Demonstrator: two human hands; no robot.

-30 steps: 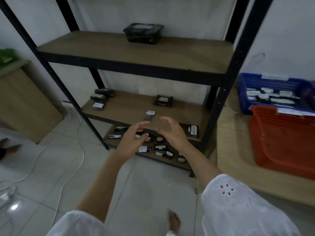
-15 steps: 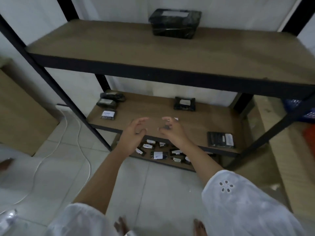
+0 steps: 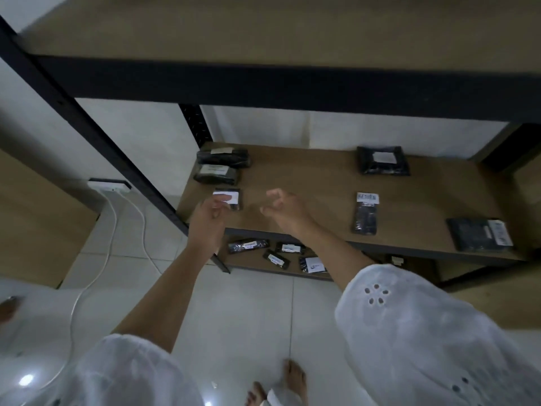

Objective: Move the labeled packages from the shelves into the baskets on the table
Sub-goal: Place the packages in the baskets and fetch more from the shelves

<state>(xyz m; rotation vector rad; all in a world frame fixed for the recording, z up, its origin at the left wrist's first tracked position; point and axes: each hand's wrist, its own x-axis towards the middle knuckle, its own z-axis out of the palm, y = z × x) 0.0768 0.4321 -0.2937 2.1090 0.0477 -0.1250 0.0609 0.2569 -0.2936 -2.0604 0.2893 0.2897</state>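
Two hands (image 3: 209, 218) (image 3: 288, 209) near six packages (image 3: 222, 156) (image 3: 216, 174) (image 3: 232, 199) (image 3: 382, 160) (image 3: 366, 215) (image 3: 480, 234), middle shelf (image 3: 307, 183)

1. The shelf boards (image 3: 316, 186) look like brown wood, matt and smooth.
2. The frame (image 3: 263, 83) of the rack is black metal with a dull painted finish.
3. The packages (image 3: 380, 169) are wrapped in black plastic film, slightly glossy and wrinkled; their labels (image 3: 384, 156) are white paper.
4. The floor tiles (image 3: 248, 312) are pale, smooth and glossy, with bright reflections of light.
5. The sleeve (image 3: 415, 338) is white matt cloth with small stitched eyelet holes.
6. The cable (image 3: 110, 230) is smooth white plastic.
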